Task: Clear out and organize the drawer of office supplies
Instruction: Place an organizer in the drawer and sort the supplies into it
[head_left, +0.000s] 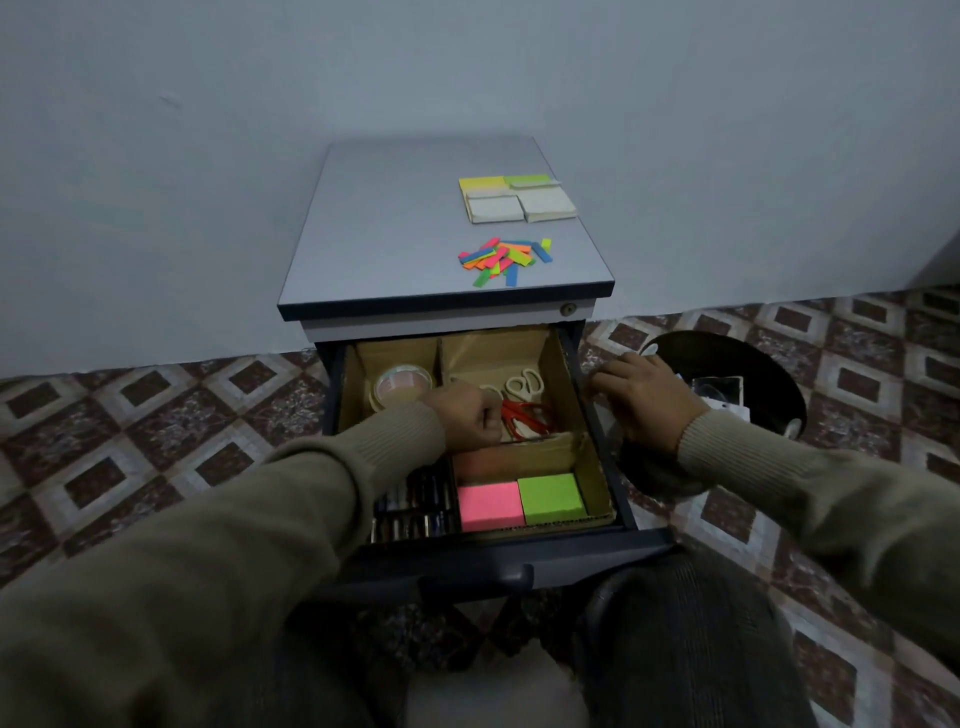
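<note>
Head view: left hand (470, 418) hides red scissors' (527, 418) handles, perhaps gripping.

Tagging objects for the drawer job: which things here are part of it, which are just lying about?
Job:
drawer
red scissors
white scissors
tape rolls
pens
pink pad
green pad
colored flags
note pads
left hand

Lying about:
black bin
patterned floor

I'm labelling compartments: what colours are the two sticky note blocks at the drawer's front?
Pink block on the left, green block on the right, seen from the head view.
</note>
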